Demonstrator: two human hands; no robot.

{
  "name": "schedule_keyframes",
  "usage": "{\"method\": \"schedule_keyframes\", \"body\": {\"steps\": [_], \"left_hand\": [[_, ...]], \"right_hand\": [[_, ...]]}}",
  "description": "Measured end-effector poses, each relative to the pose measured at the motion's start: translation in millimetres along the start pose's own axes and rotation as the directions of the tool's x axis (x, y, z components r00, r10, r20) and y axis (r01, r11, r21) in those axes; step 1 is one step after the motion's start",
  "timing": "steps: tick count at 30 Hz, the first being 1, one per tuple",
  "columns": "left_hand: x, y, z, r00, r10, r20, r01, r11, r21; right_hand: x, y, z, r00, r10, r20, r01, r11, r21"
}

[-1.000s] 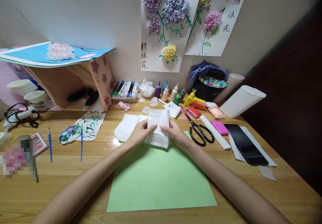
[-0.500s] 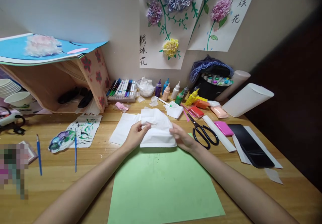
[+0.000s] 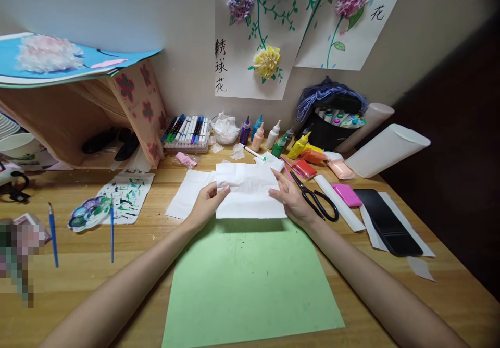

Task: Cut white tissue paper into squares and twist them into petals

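Stretched between my two hands is a thin white tissue, creased across its upper part and raised over the far edge of a green sheet of paper. My left hand pinches the tissue's left side, thumb on top. At the right side, my right hand grips it between thumb and fingers. Behind my left hand, another white sheet lies flat on the table. Black-handled scissors rest just right of my right hand.
Paint bottles, a marker set and a bowl of white scraps line the wall. A phone lies at right. Paintbrushes and a smeared palette are at left, beside a cardboard box.
The tissue, folded over at its top right before, is now spread into a wide rectangle. My right hand has shifted slightly right and up. The view has tilted down a little.
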State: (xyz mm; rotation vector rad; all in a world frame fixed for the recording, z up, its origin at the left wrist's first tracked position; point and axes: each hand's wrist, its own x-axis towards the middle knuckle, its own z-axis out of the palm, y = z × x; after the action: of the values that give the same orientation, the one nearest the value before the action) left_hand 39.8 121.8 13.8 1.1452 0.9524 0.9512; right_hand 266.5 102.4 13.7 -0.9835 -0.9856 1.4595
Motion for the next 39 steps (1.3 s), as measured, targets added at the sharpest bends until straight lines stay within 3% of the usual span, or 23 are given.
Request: {"method": "schedule_keyframes", "body": {"steps": [6, 11, 18, 25, 33, 37, 39], "left_hand": [[2, -2, -2.8, 1.0, -0.003, -0.001, 0.003, 0.999, -0.039], [2, -6, -6.9, 0.999, 0.042, 0.016, -0.042, 0.999, 0.009], [-2, 3, -6.4, 0.99, 0.122, 0.067, -0.125, 0.991, 0.05], [0, 6, -6.1, 0.993, 0.099, 0.062, -0.106, 0.985, 0.138], [-1, 2, -8.1, 0.99, 0.104, 0.093, -0.112, 0.989, 0.092], [1, 0, -6.8, 0.996, 0.086, 0.028, -0.085, 0.996, -0.034], [1, 1, -5.5, 0.999, 0.024, 0.045, -0.017, 0.989, -0.144]], "right_hand": [[-1, 7, 1, 1.0, 0.027, -0.012, -0.029, 0.989, -0.144], [-3, 5, 3, 0.998, -0.053, -0.023, 0.051, 0.995, -0.085], [-8, 5, 1, 0.993, -0.111, -0.032, 0.104, 0.981, -0.161], [-5, 6, 4, 0.974, -0.225, 0.023, 0.225, 0.955, -0.194], [-4, 7, 3, 0.989, -0.081, 0.121, 0.11, 0.962, -0.25], [-3, 11, 1, 0.988, -0.144, 0.052, 0.153, 0.946, -0.286], [-3, 12, 1, 0.975, -0.221, -0.015, 0.208, 0.937, -0.281]]}}
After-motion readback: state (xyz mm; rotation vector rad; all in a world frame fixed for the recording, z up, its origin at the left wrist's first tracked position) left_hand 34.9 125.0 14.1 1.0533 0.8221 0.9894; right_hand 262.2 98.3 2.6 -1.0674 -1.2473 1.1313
